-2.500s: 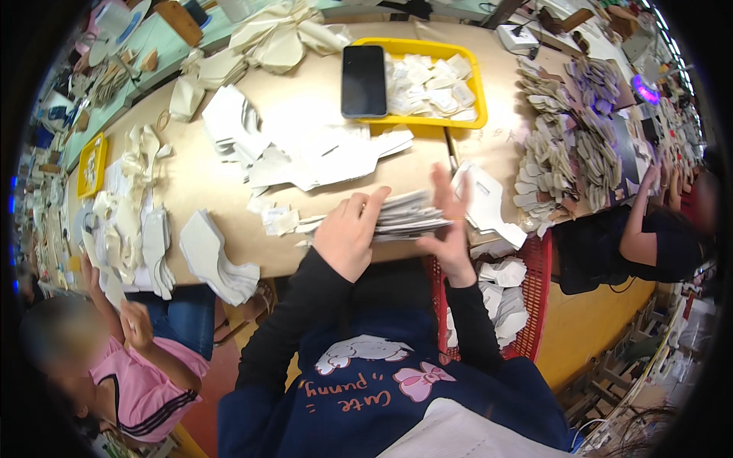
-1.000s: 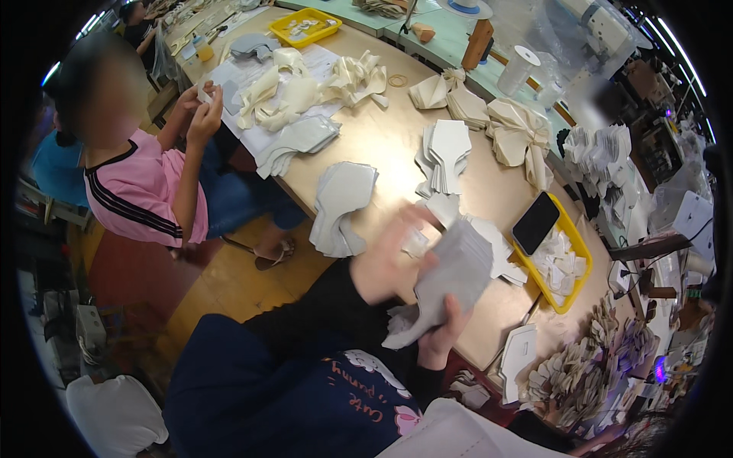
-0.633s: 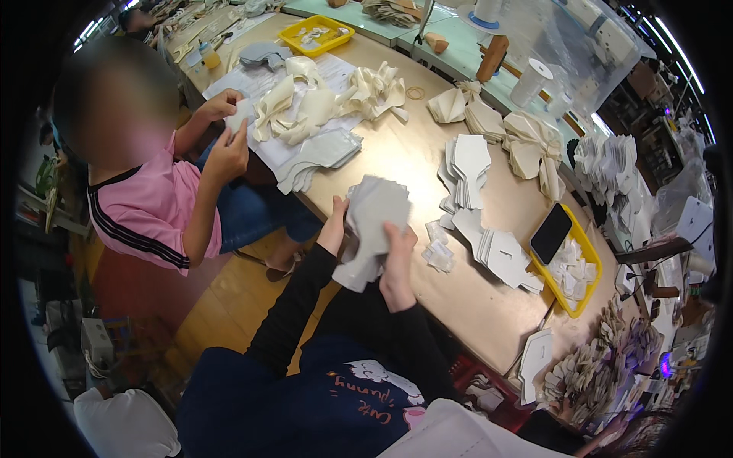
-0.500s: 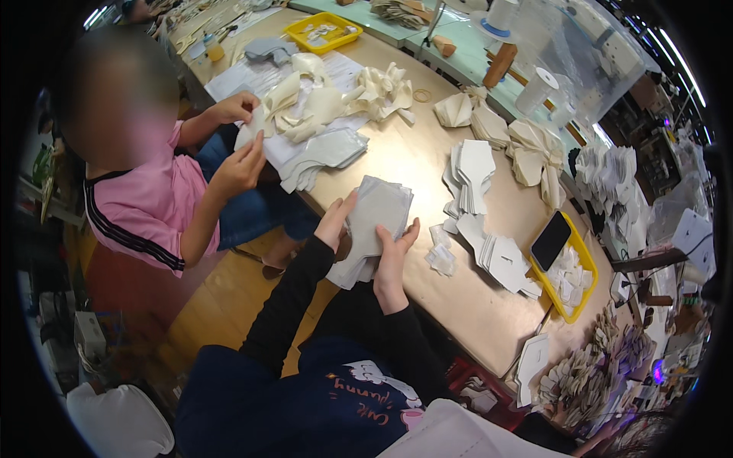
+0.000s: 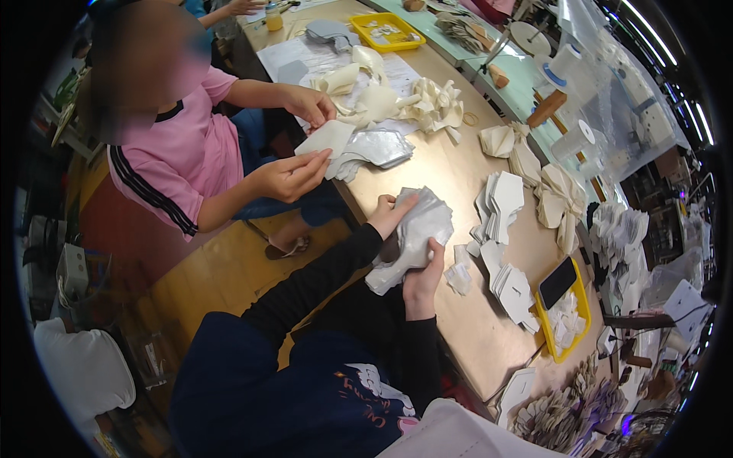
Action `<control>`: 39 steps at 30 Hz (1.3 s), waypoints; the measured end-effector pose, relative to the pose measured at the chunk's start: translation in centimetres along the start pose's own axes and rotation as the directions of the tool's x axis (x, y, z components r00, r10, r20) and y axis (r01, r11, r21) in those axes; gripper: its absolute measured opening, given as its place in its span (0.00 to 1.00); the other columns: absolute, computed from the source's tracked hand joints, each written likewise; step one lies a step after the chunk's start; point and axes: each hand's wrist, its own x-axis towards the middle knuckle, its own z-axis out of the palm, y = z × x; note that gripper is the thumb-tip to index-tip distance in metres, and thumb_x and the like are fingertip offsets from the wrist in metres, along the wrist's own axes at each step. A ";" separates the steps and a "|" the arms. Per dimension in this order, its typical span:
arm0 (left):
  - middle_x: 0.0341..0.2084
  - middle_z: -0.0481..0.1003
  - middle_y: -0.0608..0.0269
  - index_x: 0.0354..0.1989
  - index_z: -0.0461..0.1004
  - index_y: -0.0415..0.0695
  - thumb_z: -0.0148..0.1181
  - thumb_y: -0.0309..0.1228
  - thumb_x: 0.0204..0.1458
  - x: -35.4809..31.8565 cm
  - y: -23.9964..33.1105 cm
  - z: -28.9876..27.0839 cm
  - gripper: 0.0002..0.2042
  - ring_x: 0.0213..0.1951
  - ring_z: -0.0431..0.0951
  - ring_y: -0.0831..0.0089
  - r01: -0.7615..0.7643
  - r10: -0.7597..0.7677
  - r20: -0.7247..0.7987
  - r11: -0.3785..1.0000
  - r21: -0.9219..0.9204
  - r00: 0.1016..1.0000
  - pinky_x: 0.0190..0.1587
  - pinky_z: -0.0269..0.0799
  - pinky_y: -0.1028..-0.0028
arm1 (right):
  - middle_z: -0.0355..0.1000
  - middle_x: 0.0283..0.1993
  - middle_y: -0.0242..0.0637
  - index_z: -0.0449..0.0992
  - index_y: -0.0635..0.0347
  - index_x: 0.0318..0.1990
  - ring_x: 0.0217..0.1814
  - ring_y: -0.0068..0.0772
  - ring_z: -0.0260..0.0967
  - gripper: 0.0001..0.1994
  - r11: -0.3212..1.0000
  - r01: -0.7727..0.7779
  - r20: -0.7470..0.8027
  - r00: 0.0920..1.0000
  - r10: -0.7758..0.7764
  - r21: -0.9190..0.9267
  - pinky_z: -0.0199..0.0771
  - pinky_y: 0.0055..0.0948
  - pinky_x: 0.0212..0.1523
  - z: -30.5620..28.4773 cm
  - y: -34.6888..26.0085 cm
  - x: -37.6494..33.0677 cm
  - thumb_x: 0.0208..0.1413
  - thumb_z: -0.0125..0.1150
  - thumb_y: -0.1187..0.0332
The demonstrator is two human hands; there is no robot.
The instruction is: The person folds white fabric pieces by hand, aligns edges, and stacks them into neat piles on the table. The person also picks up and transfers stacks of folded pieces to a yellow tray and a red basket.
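Note:
A fanned stack of thin, pale grey cut pieces (image 5: 421, 225), wide at one end and narrow at the other, is held over the table's near edge. My left hand (image 5: 391, 214) grips its left side, and my right hand (image 5: 424, 281) is closed on its right side with the thumb on top. To the right of my hands lie small translucent squares (image 5: 458, 276) and a spread row of white cut pieces (image 5: 500, 206). A similar silvery pile (image 5: 382, 147) sits beyond my left hand.
At the left, a co-worker in a pink shirt (image 5: 179, 168) holds a cream piece (image 5: 330, 140) beside cream scraps (image 5: 374, 103). A yellow tray (image 5: 565, 351) with a black phone (image 5: 557, 282) stands at the right; another yellow tray (image 5: 393, 46) is at the back.
The view has shifted, so the table sits farther right. The stack in my hands is turned and tilted, its pieces more fanned. The co-worker's hands have moved nearer the silvery pile.

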 end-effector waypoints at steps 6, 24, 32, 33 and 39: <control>0.53 0.68 0.50 0.67 0.46 0.35 0.67 0.56 0.46 -1.9 0.0 -1.0 0.50 0.51 0.73 0.67 0.109 0.090 0.443 0.909 -0.403 0.892 0.54 0.69 0.70 | 0.65 0.58 0.38 0.62 0.58 0.61 0.62 0.36 0.62 0.24 0.996 -0.065 0.057 0.996 0.062 0.060 0.59 0.38 0.63 -0.8 -0.4 -0.1 0.60 0.51 0.58; 0.56 0.70 0.48 0.67 0.55 0.36 0.55 0.36 0.56 -9.3 -2.7 -4.7 0.32 0.56 0.73 0.60 0.634 0.443 0.620 0.139 -0.761 0.647 0.62 0.65 0.61 | 0.50 0.73 0.49 0.53 0.68 0.68 0.74 0.47 0.49 0.32 0.983 0.131 0.191 0.976 -0.105 -0.130 0.50 0.47 0.72 -2.1 -8.7 -4.2 0.53 0.45 0.76; 0.59 0.67 0.45 0.65 0.59 0.35 0.52 0.36 0.59 -15.6 -1.6 0.6 0.28 0.58 0.71 0.59 0.693 0.576 0.430 -0.374 -0.616 0.695 0.64 0.63 0.61 | 0.43 0.75 0.54 0.39 0.60 0.73 0.76 0.50 0.43 0.57 0.907 0.171 0.476 0.879 0.036 -0.384 0.44 0.47 0.73 -1.7 -9.2 -5.8 0.42 0.70 0.48; 0.59 0.67 0.44 0.65 0.59 0.34 0.52 0.35 0.58 -14.8 -1.4 0.6 0.28 0.57 0.72 0.59 0.694 0.616 0.389 -0.390 -0.605 0.685 0.63 0.64 0.61 | 0.41 0.75 0.53 0.38 0.60 0.73 0.77 0.50 0.42 0.60 0.829 0.262 0.537 0.842 0.054 -0.494 0.44 0.47 0.73 -1.9 -9.4 -5.9 0.38 0.74 0.48; 0.53 0.71 0.44 0.63 0.60 0.35 0.59 0.31 0.52 -10.9 -1.1 -4.5 0.30 0.54 0.73 0.58 0.810 0.428 0.772 0.139 -0.570 0.470 0.60 0.67 0.57 | 0.32 0.77 0.53 0.39 0.56 0.74 0.79 0.49 0.35 0.66 0.751 0.466 0.799 0.587 0.132 -0.467 0.43 0.47 0.72 2.4 -15.9 -4.0 0.30 0.79 0.45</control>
